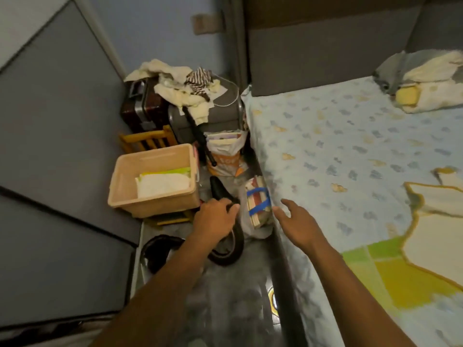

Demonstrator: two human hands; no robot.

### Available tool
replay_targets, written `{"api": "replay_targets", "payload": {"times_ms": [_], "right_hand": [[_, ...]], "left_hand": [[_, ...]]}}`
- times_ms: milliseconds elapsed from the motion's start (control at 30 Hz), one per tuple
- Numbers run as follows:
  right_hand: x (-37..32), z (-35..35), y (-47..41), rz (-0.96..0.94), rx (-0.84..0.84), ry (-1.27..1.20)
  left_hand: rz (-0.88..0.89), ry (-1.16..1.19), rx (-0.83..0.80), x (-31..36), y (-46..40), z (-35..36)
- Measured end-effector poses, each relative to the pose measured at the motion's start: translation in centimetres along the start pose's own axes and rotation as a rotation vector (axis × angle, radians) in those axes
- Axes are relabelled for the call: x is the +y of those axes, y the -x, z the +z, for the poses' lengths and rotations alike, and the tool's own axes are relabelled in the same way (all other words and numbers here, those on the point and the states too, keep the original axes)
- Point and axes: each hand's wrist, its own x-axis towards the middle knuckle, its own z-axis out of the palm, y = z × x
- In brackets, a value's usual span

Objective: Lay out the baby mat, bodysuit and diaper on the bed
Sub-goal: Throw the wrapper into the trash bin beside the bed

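The baby mat [400, 276], green and yellow with a cream figure, lies spread on the bed [325, 146] at the right edge. A beige plastic bin [130, 199] on the floor to the left holds folded white and green items [162, 182]; I cannot tell whether they are the diaper or bodysuit. My left hand [215, 216] hovers over the floor just right of the bin, fingers loosely curled, holding nothing. My right hand [298, 221] is at the bed's left edge, fingers spread and empty.
A wrapped bundle with blue tape [258, 204] and an orange bag [225, 156] stand between bin and bed. Suitcases [200, 121] piled with cloths [180, 86] fill the far corner. A small black wheel [225, 251] lies under my left arm. A pillow [426, 81] rests at the bed's head.
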Motion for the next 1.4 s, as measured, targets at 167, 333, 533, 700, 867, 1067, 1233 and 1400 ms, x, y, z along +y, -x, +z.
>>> {"api": "replay_targets", "payload": {"times_ms": [167,333,533,700,867,1067,1233,1400], "right_hand": [[-3.8,10.5,-3.0,-0.028,-0.129,0.047],[-5.8,20.2,-5.2,-0.097,-0.295,0.075],[-5.6,30.7,-7.9,-0.086,-0.454,0.062],[-1.6,39.5,-10.0,-0.049,-0.479,0.058],[3.0,46.2,-12.7,0.038,-0.446,-0.012],[7.1,50.8,-15.3,0.129,-0.347,-0.035],[8.9,52.8,-15.9,0.151,-0.404,-0.161],[10.3,53.8,-16.3,0.093,-0.408,-0.163]], "left_hand": [[-0.084,0.029,0.049,-11.5,-1.8,-1.4],[-0.19,0.062,0.107,-22.3,-1.8,-1.3],[-0.41,0.13,0.071,-33.2,-1.9,1.8],[-0.468,0.206,0.031,-41.2,-2.6,7.8],[-0.523,0.239,-0.029,-47.6,-5.0,14.0],[-0.532,0.334,0.016,-51.9,-8.5,18.1],[-0.481,0.427,0.021,-52.6,-10.0,20.0],[-0.438,0.422,0.051,-53.0,-10.5,20.7]]}}
